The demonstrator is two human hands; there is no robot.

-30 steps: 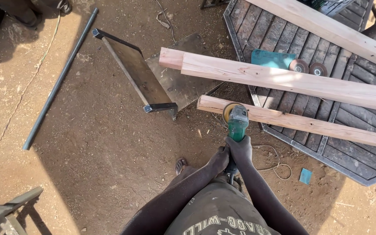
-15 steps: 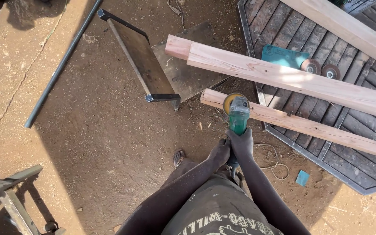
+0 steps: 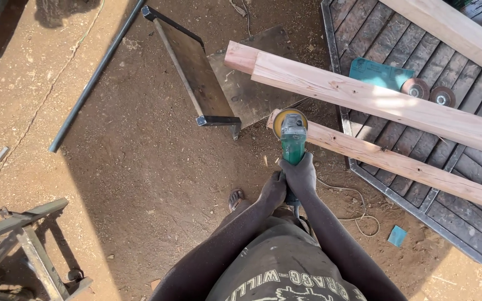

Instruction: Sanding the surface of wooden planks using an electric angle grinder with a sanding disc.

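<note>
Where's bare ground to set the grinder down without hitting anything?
Widest free patch: dirt left of the hands, bordered by the long metal pipe, the flat metal bench and the steel frame. Crowded: right of the green angle grinder, where wooden beams lie over the slatted metal gate, with a cord beside it.

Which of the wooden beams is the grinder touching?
The nearest, thinnest beam: the green grinder, held by both hands, meets its left end. The two thicker beams lie farther away.

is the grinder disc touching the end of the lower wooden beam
Touching. The head view shows the yellow disc of the green grinder lying over the lower beam's end with no gap, both hands gripping the tool.
</note>
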